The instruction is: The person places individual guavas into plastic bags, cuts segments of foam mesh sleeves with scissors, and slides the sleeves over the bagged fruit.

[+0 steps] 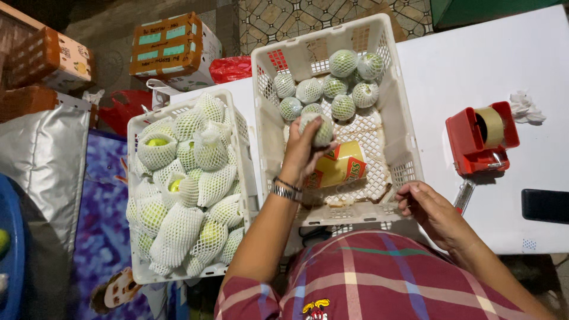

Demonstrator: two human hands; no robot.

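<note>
Gripping one netted fruit [323,129], left hand [302,151]; eight more in crate [409,127]; right hand [430,207] loose, empty.

Left hand [305,148] raised, fingers curled in a grasp; right hand [435,213] lowered, loosely curled

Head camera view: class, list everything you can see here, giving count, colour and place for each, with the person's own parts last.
White plastic crate: one, centre, holding nine wrapped green fruits and a yellow-orange carton.
Second white plastic crate: one, left, heaped with green fruits in white foam nets.
Red tape dispenser: one, right, on the white table.
Black flat device: one, right edge.
Orange cardboard boxes: several, top left floor.
Left hand: raised over the centre crate, gripping a wrapped green fruit.
Right hand: empty, at the crate's near rim.
</note>
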